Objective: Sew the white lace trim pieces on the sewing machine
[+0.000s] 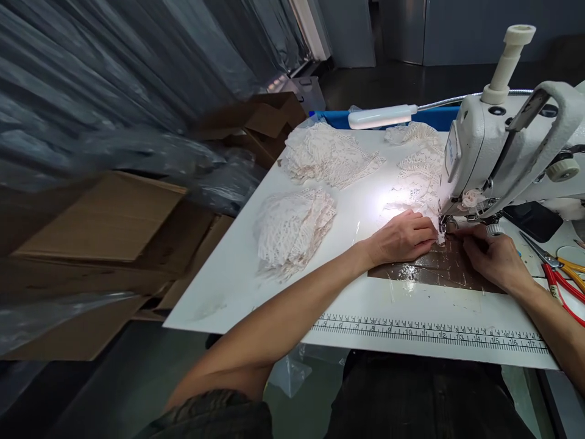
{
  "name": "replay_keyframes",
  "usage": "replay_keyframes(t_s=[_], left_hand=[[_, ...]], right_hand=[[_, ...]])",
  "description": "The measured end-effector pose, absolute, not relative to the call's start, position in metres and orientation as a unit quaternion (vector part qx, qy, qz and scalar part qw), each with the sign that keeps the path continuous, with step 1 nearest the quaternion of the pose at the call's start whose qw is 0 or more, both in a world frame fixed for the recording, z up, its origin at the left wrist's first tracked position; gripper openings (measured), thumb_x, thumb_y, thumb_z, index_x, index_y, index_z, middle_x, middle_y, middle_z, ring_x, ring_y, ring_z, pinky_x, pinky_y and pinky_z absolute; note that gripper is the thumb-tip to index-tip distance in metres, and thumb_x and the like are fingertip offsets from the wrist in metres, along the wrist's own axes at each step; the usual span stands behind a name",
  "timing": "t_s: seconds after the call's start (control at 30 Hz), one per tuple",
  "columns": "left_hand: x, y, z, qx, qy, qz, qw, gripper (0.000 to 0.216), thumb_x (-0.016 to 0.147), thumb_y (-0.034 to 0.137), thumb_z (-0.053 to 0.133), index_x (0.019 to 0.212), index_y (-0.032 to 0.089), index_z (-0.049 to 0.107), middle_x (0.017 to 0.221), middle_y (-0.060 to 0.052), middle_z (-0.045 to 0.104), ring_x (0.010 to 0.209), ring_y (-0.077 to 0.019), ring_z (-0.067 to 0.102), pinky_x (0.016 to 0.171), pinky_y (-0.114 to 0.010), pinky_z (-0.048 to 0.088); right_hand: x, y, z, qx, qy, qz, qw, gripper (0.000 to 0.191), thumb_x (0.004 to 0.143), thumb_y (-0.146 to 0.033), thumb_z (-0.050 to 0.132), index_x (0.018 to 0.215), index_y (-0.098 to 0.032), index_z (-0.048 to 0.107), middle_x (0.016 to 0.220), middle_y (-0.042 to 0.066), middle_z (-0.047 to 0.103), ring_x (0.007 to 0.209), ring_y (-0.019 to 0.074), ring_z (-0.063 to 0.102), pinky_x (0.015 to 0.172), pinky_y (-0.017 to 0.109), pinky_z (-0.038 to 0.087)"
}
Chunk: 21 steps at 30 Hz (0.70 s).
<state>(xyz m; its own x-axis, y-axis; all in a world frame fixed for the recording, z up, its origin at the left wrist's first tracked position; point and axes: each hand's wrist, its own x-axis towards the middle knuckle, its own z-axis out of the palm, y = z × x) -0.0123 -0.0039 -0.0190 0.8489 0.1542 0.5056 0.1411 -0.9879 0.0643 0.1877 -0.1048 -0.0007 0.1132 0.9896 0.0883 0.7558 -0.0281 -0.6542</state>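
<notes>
A white sewing machine (470, 146) stands at the right, and its presser foot (442, 227) rests over a strip of white lace (418, 183). My left hand (404, 236) lies just left of the foot, fingers closed and curled on the lace's edge. On the other side of the foot, my right hand (493, 253) is closed in a pinch close to the needle area. What sits between its fingertips is too small to make out. Under both hands a brown taped patch (425, 274) covers part of the white table (228, 292).
Two lace piles, a far one (326, 152) and a near one (295, 231), lie left of the machine. A lamp (382, 116) lights the sewing spot. Scissors (551, 261) and a black phone (532, 221) lie at right. Cardboard boxes (100, 219) stand beyond the table's left edge.
</notes>
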Motion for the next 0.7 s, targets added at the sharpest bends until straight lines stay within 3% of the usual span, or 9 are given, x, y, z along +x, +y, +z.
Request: replay_keyframes(t_s=[0.3, 0.7], left_hand=[[-0.012, -0.005, -0.016, 0.964, 0.061, 0.256, -0.029, 0.025, 0.098, 0.019, 0.043, 0.083, 0.016, 0.063, 0.087, -0.003, 0.071, 0.069, -0.0122, 0.057, 0.066, -0.029, 0.042], [-0.017, -0.01, -0.005, 0.979, 0.058, 0.196, -0.003, 0.023, 0.088, 0.02, 0.045, 0.087, 0.015, 0.067, 0.097, -0.007, 0.071, 0.076, -0.0165, 0.06, 0.073, -0.034, 0.043]], right_hand=[[0.186, -0.111, -0.006, -0.593, -0.732, 0.145, 0.302, 0.037, 0.087, -0.031, 0.043, 0.104, -0.019, 0.073, 0.096, 0.008, 0.068, 0.08, 0.0188, 0.064, 0.073, 0.032, 0.052], [0.18, -0.118, -0.011, -0.541, -0.815, -0.015, 0.207, 0.038, 0.094, -0.026, 0.04, 0.117, -0.017, 0.069, 0.101, 0.013, 0.06, 0.085, 0.0222, 0.058, 0.075, 0.039, 0.053]])
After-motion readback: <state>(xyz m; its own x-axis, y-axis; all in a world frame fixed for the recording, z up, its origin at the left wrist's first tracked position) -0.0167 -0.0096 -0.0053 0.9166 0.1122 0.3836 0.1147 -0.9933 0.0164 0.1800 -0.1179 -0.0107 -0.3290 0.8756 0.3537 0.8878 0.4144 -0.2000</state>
